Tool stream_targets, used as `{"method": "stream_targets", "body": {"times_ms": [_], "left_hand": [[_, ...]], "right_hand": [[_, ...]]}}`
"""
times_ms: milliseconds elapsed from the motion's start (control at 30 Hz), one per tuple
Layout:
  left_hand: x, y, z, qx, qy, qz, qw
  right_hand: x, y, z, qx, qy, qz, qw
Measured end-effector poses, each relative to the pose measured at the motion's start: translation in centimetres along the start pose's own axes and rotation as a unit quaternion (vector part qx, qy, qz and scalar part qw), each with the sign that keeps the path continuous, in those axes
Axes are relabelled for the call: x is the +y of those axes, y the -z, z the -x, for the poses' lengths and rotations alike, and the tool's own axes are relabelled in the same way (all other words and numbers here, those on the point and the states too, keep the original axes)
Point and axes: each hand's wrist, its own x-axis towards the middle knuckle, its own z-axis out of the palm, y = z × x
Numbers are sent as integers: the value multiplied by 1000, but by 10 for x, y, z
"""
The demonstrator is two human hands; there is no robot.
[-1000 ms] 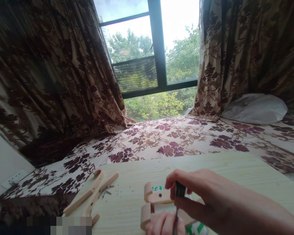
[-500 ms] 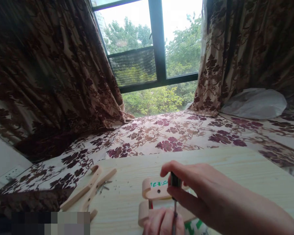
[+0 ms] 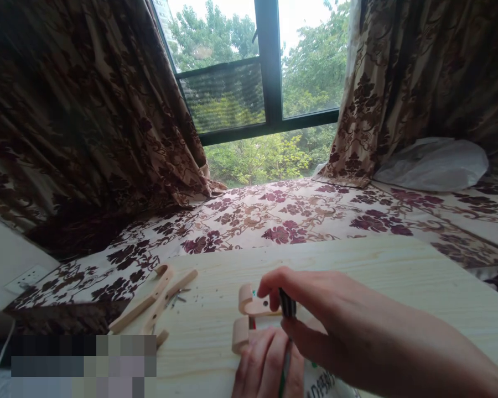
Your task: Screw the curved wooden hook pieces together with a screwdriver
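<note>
The right hand has thumb and fingers wrapped around the handle of a dark tool, just beside the left hand, whose fingers bend over the near wooden piece; I cannot tell whether they grip it. The far wooden piece lies just beyond on the pale board, and more wooden pieces lie to the left beside small metal fasteners

The left hand is cut off below; the screwdriver is partly hidden.
</note>
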Motion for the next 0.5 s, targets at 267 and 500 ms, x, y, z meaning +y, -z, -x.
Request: {"method": "stream_targets", "body": {"times_ms": [267,500], "left_hand": [[-3,18,-4,-69,-21,-8,997],[-28,44,-15,-220,-184,-42,957]], "right_hand": [[9,4,-3,-6,7,-13,1000],[11,9,2,-20,56,-58,997]]}}
